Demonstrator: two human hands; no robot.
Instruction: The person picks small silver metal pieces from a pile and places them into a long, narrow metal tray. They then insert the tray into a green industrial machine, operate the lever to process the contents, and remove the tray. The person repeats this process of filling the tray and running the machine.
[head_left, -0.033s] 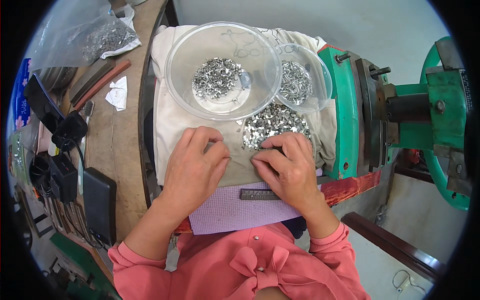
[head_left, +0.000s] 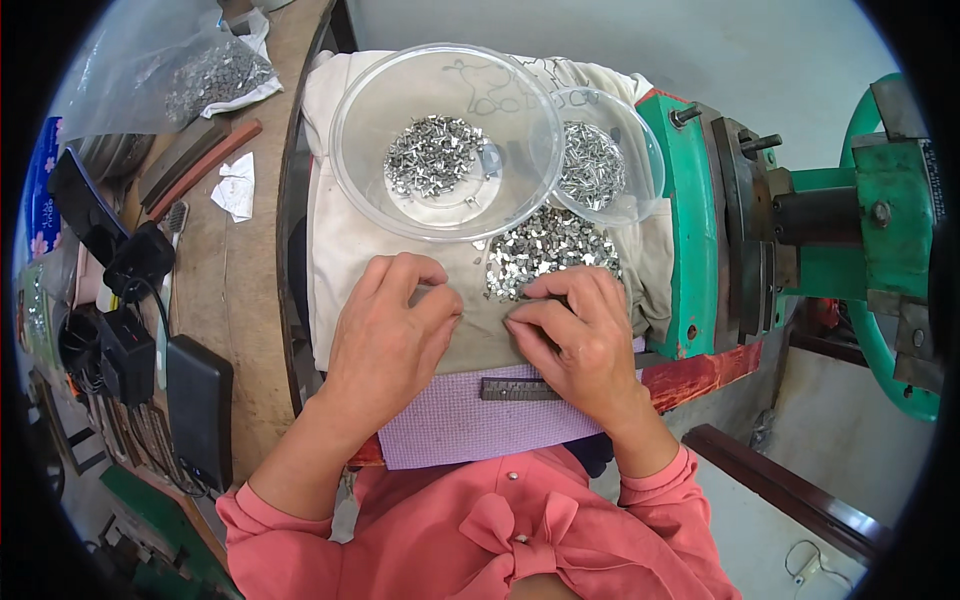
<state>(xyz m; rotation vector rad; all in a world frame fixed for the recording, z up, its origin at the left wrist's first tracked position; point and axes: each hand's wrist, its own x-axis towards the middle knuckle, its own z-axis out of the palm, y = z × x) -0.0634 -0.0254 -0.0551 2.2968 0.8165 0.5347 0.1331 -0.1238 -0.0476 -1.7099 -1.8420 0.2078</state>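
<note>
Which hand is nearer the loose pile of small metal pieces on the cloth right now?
Right. The right hand has its fingertips at the lower edge of the loose pile of metal pieces. The left hand rests on the cloth farther left, apart from it.

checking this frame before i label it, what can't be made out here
Head view only:
- Whether the left hand or right hand pinches a piece: curled fingers hide it.
- The shape of single pieces in the loose pile and large clear bowl: too small.
- The smaller bowl: partly overlapped by the large one.
- The green machine: cut off at the fisheye rim.
</note>
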